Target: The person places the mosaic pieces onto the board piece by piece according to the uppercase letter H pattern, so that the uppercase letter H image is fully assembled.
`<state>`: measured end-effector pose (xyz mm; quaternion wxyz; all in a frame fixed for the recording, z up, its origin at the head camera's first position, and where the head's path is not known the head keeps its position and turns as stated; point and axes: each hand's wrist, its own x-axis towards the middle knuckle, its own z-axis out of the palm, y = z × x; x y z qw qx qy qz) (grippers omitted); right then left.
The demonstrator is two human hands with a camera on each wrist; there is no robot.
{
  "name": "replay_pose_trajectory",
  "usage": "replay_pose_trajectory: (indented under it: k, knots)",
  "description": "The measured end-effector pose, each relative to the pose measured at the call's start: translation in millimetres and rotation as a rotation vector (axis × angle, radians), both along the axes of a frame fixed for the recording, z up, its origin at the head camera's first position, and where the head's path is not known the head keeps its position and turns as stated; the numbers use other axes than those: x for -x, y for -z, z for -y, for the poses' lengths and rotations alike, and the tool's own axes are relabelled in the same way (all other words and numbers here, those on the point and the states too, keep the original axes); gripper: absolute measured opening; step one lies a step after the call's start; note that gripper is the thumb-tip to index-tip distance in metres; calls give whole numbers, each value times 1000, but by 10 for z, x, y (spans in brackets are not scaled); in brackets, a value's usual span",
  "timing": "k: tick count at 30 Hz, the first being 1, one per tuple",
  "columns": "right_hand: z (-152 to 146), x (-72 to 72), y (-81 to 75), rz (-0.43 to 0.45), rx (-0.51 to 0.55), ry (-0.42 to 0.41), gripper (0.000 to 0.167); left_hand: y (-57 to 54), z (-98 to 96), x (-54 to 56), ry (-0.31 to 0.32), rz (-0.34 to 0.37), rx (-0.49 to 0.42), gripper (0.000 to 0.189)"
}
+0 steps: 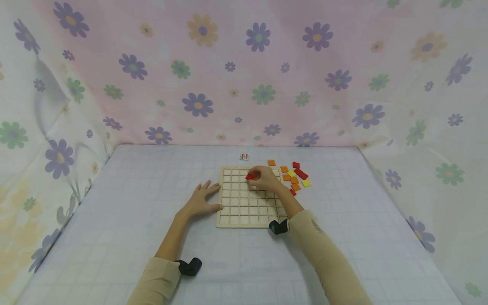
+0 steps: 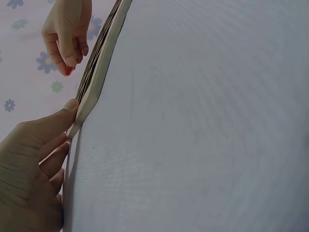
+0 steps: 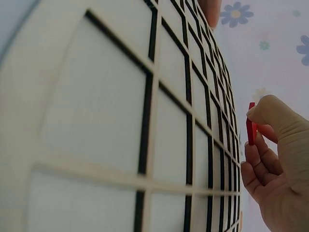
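Observation:
A light wooden grid board point(image 1: 244, 208) with raised dividing strips lies on the table. Between thumb and fingers, my right hand point(image 1: 264, 178) pinches a small red tile point(image 1: 249, 176) above the upper part of the board. The right wrist view shows that red tile point(image 3: 251, 123) edge-on, held by the right hand point(image 3: 280, 159) over the grid. At the board's left edge, my left hand point(image 1: 200, 200) rests with its fingers spread. In the left wrist view the left hand's thumb and fingertips point(image 2: 71, 104) touch the board's side.
Right of the board lie loose orange tiles point(image 1: 271, 162), yellow tiles point(image 1: 306, 183) and red tiles point(image 1: 301, 173), several in all. Behind the board is a small printed card point(image 1: 245, 156). Flowered cloth point(image 1: 228, 84) walls the table's back and sides.

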<state>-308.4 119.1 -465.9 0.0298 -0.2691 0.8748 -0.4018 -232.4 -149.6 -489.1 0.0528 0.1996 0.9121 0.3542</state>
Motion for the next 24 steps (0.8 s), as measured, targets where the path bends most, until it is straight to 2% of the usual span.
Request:
replay_pose_trajectory:
  k: [7, 15, 21, 24]
  knots:
    - [235, 89, -24, 42, -44, -48, 30, -16, 5, 0, -11, 19, -7, 75]
    - [402, 147, 41, 83, -98, -49, 34, -11, 19, -6, -23, 56, 6, 76]
    - [432, 170, 52, 81, -79, -70, 32, -114, 11, 1, -43, 109, 56, 77]
    - [434, 185, 36, 109, -59, -76, 33, -185, -11, 18, -49, 133, 98, 78]
